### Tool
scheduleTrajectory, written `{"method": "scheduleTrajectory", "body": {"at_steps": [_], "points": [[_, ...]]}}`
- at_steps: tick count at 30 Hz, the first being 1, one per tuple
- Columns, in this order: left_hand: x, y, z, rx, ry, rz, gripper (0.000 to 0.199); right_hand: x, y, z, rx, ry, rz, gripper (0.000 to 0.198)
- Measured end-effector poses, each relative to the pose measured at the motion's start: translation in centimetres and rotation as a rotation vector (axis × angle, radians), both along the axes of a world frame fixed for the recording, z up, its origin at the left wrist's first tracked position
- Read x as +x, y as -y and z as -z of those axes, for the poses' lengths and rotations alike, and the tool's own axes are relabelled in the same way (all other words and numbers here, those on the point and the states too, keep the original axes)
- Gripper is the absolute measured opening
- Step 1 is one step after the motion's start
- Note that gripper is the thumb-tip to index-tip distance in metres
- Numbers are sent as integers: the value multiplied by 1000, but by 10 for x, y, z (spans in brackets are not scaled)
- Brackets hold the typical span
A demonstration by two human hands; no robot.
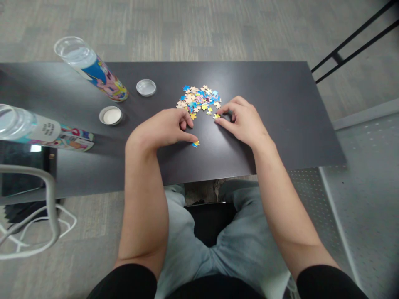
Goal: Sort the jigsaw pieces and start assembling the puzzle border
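Note:
A heap of loose jigsaw puzzle pieces [199,99], blue, yellow, pink and with beige backs, lies on the dark table. Just below it, my right hand [241,118] has thumb and forefinger closed on a yellow puzzle piece [216,116] at the tabletop. My left hand [173,126] is at the heap's lower left, its fingers bent and held apart from the thumb. The tip of that thumb touches a blue-and-yellow puzzle piece [195,144] lying nearer to me. Another small yellow piece [209,111] rests between the heap and my right hand.
Two clear tubes with printed wraps, one farther away [102,77] and one nearer [46,131], stand at the left. Beside them lie a clear lid [146,87] and a white-lined lid [111,116]. A dark tablet-like device [25,170] and a white curved tube [51,199] are at the left edge.

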State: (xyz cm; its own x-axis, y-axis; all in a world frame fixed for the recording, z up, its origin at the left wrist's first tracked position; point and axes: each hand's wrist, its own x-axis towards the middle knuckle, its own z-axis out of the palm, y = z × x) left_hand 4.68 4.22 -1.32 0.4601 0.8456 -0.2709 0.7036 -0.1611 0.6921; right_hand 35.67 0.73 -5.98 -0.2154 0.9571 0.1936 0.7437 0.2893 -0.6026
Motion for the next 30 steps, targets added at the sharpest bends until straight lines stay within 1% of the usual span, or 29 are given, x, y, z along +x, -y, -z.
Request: {"method": "scheduleTrajectory", "body": {"at_steps": [4, 6, 9, 12, 14, 15, 16, 18, 20, 22, 24, 26, 28, 30], "points": [[-9, -2, -1, -76, 18, 15, 42, 4, 3, -2, -18, -7, -68, 13], [-15, -2, -2, -77, 27, -11, 38, 5, 6, -4, -34, -3, -106, 14], [-18, 0, -3, 30, 47, -109, 26, -2, 13, -9, -85, 10, -166, 16], [-8, 1, -2, 158, 76, -202, 16, -18, 21, -14, -149, -23, -292, 15], [1, 1, 1, 212, 74, -251, 14, -28, 24, -15, -168, -64, -375, 16], [6, 0, 4, 228, 58, -274, 14, -32, 25, -15, -166, -83, -387, 16], [9, 0, 6, 237, 34, -294, 16, -34, 24, -14, -154, -101, -370, 17], [12, -2, 11, 234, -13, -316, 20, -33, 22, -11, -120, -115, -269, 21], [13, -3, 15, 213, -26, -308, 25, -29, 18, -8, -85, -107, -151, 26], [12, -4, 17, 193, -9, -289, 34, -23, 14, -5, -60, -98, -84, 32], [12, -4, 17, 172, 9, -263, 42, -20, 13, -2, -43, -94, -76, 34], [13, -3, 15, 159, 9, -237, 44, -21, 14, -1, -34, -90, -111, 33], [14, -2, 12, 168, 12, -242, 37, -24, 16, 0, -23, -75, -162, 33], [14, -1, 10, 193, 29, -293, 26, -26, 18, -2, -14, -40, -199, 33]]}}
